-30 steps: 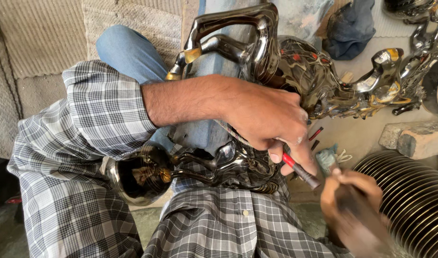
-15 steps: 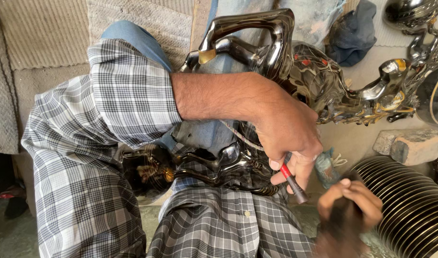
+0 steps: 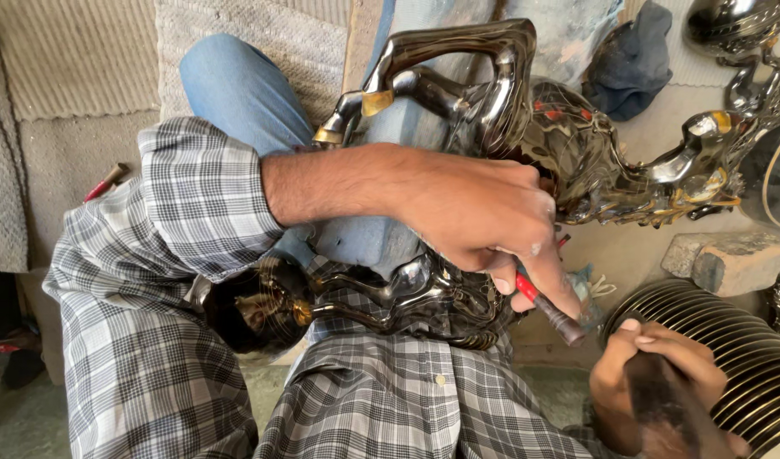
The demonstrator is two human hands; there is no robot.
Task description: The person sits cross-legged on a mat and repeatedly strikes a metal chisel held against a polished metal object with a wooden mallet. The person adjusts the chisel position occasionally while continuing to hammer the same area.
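The left hand (image 3: pixel 483 217) pinches a red-handled chisel (image 3: pixel 547 308) against a shiny metal figure (image 3: pixel 424 293) lying across the lap. The right hand (image 3: pixel 653 382) is closed around a dark hammer (image 3: pixel 662 404), just beside ribbed metal plates (image 3: pixel 747 340).

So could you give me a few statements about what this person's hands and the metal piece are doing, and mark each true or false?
1. The left hand pinches a thin red-handled tool against the dark metal figure. True.
2. The right hand is empty and open. False: it is closed around a dark, blurred handle.
3. The person wears a plain white shirt. False: the shirt is grey and white checked.
4. A ribbed round metal piece lies beside the right hand. True.
5. The metal figure rests across the person's lap. True.
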